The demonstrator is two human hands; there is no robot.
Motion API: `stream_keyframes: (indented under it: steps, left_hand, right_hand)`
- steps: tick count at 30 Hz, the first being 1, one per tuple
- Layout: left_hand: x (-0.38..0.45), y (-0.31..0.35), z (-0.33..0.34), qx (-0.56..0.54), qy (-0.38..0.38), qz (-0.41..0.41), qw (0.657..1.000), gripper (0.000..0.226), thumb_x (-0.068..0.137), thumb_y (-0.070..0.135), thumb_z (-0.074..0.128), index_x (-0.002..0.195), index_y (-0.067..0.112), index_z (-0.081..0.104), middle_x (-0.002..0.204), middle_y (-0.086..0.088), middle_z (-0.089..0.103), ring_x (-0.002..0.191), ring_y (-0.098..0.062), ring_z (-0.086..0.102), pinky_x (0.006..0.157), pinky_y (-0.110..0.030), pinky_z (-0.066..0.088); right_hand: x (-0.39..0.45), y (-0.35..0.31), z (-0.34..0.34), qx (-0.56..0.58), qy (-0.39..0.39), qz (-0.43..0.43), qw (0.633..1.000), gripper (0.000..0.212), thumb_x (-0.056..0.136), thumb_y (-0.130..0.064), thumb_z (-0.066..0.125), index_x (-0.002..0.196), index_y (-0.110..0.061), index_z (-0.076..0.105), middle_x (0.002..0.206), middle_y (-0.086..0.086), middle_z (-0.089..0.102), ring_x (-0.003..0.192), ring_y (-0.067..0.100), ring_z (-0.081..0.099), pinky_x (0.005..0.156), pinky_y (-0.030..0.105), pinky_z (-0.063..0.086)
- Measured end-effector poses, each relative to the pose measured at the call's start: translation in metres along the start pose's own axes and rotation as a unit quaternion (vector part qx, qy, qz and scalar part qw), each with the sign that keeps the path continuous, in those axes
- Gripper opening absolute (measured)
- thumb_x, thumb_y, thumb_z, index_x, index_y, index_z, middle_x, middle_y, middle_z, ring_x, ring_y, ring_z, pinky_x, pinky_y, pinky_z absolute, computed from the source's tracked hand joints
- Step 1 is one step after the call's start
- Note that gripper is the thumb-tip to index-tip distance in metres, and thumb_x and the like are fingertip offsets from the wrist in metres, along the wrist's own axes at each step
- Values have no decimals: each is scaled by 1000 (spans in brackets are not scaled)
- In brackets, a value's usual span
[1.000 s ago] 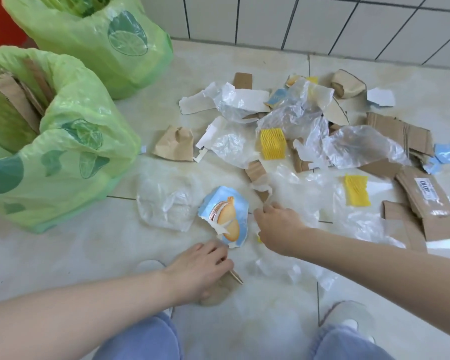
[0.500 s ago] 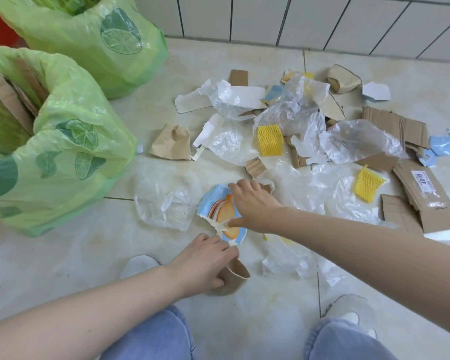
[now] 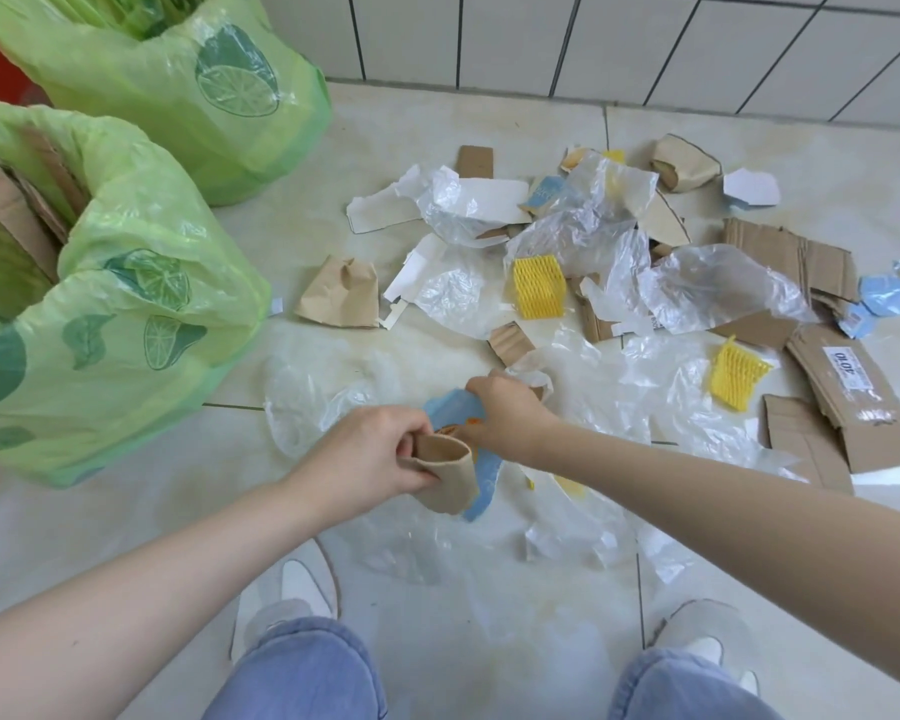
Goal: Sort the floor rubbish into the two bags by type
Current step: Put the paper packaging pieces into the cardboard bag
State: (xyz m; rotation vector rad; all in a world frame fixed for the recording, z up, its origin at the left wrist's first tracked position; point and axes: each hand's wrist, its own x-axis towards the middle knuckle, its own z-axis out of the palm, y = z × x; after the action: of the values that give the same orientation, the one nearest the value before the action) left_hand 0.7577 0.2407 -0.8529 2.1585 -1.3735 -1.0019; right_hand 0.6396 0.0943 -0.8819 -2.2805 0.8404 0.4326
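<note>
Your left hand pinches the rim of a crushed brown paper cup, thumb and fingers curled on its lip. Just right of the cup, your right hand grips a blue printed wrapper; its fingers are curled on the wrapper, and much of the wrapper is hidden behind the cup and that hand. Left of the cup stands the near green bag, cut off at the frame edge, with cardboard showing inside. Beyond the near bag sits the far green bag, its contents hard to make out. Right of the cup lies clear plastic film, with cardboard pieces partly covered by it.
</note>
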Motion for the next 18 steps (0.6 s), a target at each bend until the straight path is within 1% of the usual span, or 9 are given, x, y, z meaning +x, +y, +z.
stream_keyframes:
  steps: [4,6,8,10,12,13,14,16,18]
  left_hand:
    - [11,-2,-34,15,42,-32,998,24,59,22,86,70,16,66,57,6,45,54,-8,40,54,-20,33]
    - [20,-5,-50,30,80,-44,995,25,59,23,87,69,17,65,59,7,42,56,-12,39,52,-19,31]
    - [31,-9,-62,31,117,-63,991,26,60,26,88,68,20,64,63,6,41,57,-9,39,51,-18,29]
    - [41,-15,-70,-13,146,-101,984,27,62,26,87,71,13,65,66,4,41,57,-11,38,53,-23,29]
    - [53,-25,-73,-82,162,-144,973,33,65,28,86,75,3,66,67,0,44,61,-16,40,57,-27,30]
    - [58,-29,-75,-125,163,-167,964,38,68,29,85,78,-2,66,69,-4,46,64,-17,43,60,-28,32]
    - [62,-33,-77,-176,157,-189,953,41,71,30,83,82,-5,66,72,-5,51,68,-18,47,62,-28,35]
    - [71,-40,-80,-250,152,-230,928,32,76,29,79,91,2,70,80,-2,65,74,-17,59,67,-26,44]
    - [79,-45,-82,-267,155,-251,918,26,79,28,76,96,9,71,88,-2,70,78,-18,64,69,-25,48]
  right_hand:
    - [-7,2,-34,27,33,-23,999,19,89,-25,60,93,-7,57,90,9,54,85,24,50,67,29,34]
    - [-3,6,-49,18,48,-27,998,20,90,-24,57,97,-5,56,97,11,56,90,25,50,71,31,37]
    - [6,15,-58,-20,39,-10,999,26,90,-25,54,106,-5,57,105,10,58,99,29,53,78,33,41]
    - [11,28,-61,-69,-15,33,997,29,90,-25,53,111,-6,56,107,3,58,103,29,56,80,32,42]
    - [13,41,-61,-124,-83,87,985,21,90,-25,51,96,-5,54,104,8,59,94,30,57,73,32,44]
    - [12,46,-61,-143,-102,109,978,19,90,-25,51,88,-6,49,98,9,56,89,29,56,69,31,43]
    - [11,48,-63,-149,-107,127,975,18,91,-25,50,86,-8,44,94,8,52,86,29,54,68,30,41]
    - [11,48,-68,-141,-87,142,976,17,91,-26,51,90,-11,42,93,9,49,83,27,50,68,30,40]
    - [17,47,-71,-112,-52,125,984,18,89,-27,52,87,-10,44,96,10,52,85,26,49,70,30,40]
